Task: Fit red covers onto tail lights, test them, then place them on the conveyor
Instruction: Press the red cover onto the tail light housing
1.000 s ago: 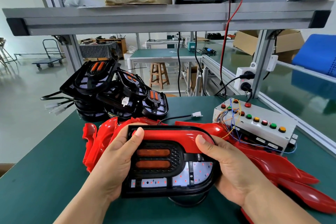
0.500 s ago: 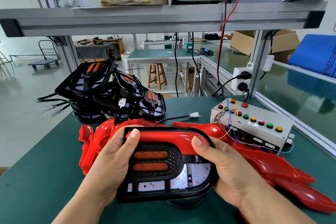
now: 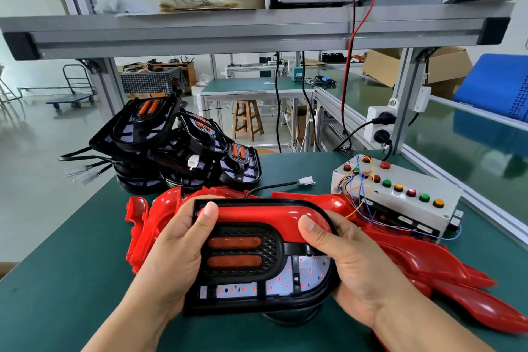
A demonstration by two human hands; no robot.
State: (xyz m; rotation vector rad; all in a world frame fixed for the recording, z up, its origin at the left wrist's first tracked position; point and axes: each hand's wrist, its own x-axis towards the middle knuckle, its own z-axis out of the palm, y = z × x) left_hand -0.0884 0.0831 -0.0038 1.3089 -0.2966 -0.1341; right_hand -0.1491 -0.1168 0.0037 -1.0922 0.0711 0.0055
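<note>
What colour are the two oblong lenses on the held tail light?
Tail light lenses are orange, in a black mesh surround; head view.

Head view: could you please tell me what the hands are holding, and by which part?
The left hand and right hand grip one tail light by its two ends, each thumb resting on the red cover along its top.

red covers (image 3: 423, 260) crowd right side

I see the light (image 3: 257, 260) nearest me over the table (image 3: 71, 266), a cover (image 3: 257, 213) on its far edge. Spare covers (image 3: 428, 260) lie behind and right of it, a stack of lights (image 3: 171, 151) back left, the button box (image 3: 405, 203) back right.
</note>
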